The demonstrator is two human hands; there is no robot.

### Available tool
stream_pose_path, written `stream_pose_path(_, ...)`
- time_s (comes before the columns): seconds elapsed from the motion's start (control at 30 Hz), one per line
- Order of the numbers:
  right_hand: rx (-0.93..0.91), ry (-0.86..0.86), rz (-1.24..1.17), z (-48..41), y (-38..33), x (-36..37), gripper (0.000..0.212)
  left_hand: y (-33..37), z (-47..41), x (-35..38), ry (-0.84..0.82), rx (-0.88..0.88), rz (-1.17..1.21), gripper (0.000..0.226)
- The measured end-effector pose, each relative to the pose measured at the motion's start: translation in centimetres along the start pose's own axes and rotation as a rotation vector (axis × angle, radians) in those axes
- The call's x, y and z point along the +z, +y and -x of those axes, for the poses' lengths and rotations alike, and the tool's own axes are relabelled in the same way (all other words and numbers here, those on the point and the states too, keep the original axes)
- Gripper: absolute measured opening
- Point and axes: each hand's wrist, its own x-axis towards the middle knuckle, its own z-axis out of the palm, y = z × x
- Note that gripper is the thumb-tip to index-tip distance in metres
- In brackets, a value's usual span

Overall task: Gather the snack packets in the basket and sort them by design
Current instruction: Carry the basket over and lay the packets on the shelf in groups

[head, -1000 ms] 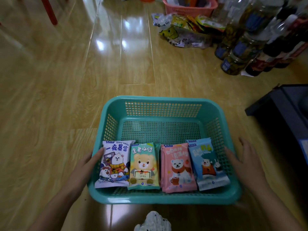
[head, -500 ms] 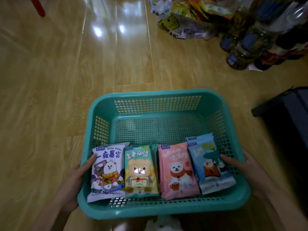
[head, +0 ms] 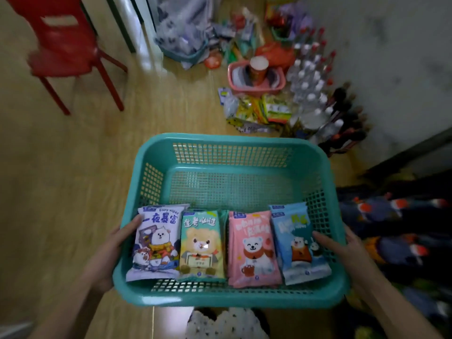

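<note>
Grip is two-handed: left hand (head: pixel 107 258) and right hand (head: pixel 347 250) each clasp a side wall of the teal basket (head: pixel 220 298), thumbs hooked over the rim onto the end packets. Four designs sit in a row at the near wall: white packet (head: pixel 156 243), green packet (head: pixel 201 245), pink packet (head: pixel 253 250), blue packet (head: pixel 298 243). Likely light, soft, slick film that slides on tilt, so keep level and pinch short edges. Far half bare. Open floor (head: pixel 61 179) left; red chair (head: pixel 63 45) far left, bottles (head: pixel 310 77) far right crowd that side

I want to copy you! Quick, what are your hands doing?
Left hand: holding the basket's left side.
Right hand: holding its right side.
</note>
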Motion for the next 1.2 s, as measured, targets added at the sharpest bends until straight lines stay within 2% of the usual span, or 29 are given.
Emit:
stream_pose_path(0.03,0.0,-0.003,-0.012,2.4,-2.9,-0.2,0.045,2.5,3.0,1.1,-0.002,-0.004,0.017,0.03)
stream_pose_path(0.13,-0.026,-0.009,-0.022,9.2,-11.2,-1.0,0.078,8.3,11.0,3.6,-0.044,-0.037,0.076,0.034)
stream_pose_path(0.2,-0.059,0.012,-0.036,13.1,-15.1,-1.8,0.088,11.0,15.2,4.9,-0.098,-0.043,0.095,0.041)
stream_pose_path(0.23,-0.084,0.013,-0.039,14.7,-16.9,-2.1,0.09,12.1,16.9,5.4,-0.11,-0.034,0.101,0.051)
stream_pose_path(0.33,-0.114,0.07,-0.024,19.6,-20.2,-2.6,0.092,14.0,19.9,6.0,-0.148,-0.079,0.05,0.101)
stream_pose_path(0.37,-0.125,0.088,-0.014,21.0,-20.7,-2.6,0.091,14.5,20.6,6.4,-0.176,-0.089,0.039,0.103)
stream_pose_path(0.43,-0.114,0.153,0.0,23.3,-21.0,-2.4,0.075,15.4,21.0,6.8,-0.208,-0.095,0.028,0.082)
stream_pose_path(0.5,-0.106,0.24,-0.049,26.0,-19.9,-2.1,0.05,16.1,21.0,7.5,-0.256,-0.087,-0.031,0.059)
stream_pose_path(0.6,-0.077,0.418,-0.151,30.4,-16.5,-0.8,0.047,17.1,20.8,8.5,-0.363,-0.066,-0.182,0.025)
stream_pose_path(0.67,-0.06,0.553,-0.27,33.8,-13.4,0.9,0.04,17.6,20.4,9.1,-0.428,-0.072,-0.308,0.024)
stream_pose_path(0.7,-0.054,0.601,-0.325,35.5,-11.8,1.9,0.045,17.8,20.4,9.5,-0.467,-0.068,-0.373,0.025)
stream_pose_path(0.77,-0.032,0.705,-0.38,38.7,-8.8,3.8,0.078,17.8,20.6,10.7,-0.544,-0.07,-0.462,0.028)
stream_pose_path(0.8,-0.023,0.774,-0.422,40.4,-7.4,4.7,0.085,17.5,20.8,11.4,-0.59,-0.081,-0.51,0.029)
stream_pose_path(0.83,-0.02,0.821,-0.478,42.0,-5.9,5.5,0.079,17.1,21.3,12.1,-0.637,-0.096,-0.554,0.029)
stream_pose_path(0.9,-0.015,0.901,-0.605,45.9,-3.5,7.2,0.049,15.8,22.4,13.8,-0.737,-0.145,-0.621,0.03)
stream_pose_path(0.93,0.002,0.949,-0.645,47.8,-2.2,7.9,0.049,14.8,22.9,14.6,-0.784,-0.172,-0.665,0.035)
stream_pose_path(1.0,0.046,1.052,-0.696,51.6,1.2,9.3,0.083,12.4,24.5,16.5,-0.877,-0.212,-0.753,0.044)
stream_pose_path(1.03,0.057,1.108,-0.732,53.5,2.7,10.1,0.094,10.9,25.5,17.4,-0.929,-0.227,-0.788,0.041)
stream_pose_path(1.1,0.069,1.191,-0.798,57.2,5.0,11.7,0.098,7.7,28.0,19.1,-1.018,-0.25,-0.844,0.032)
stream_pose_path(1.2,0.08,1.316,-0.916,63.7,8.3,14.7,0.089,1.8,32.5,20.6,-1.141,-0.269,-0.959,0.03)
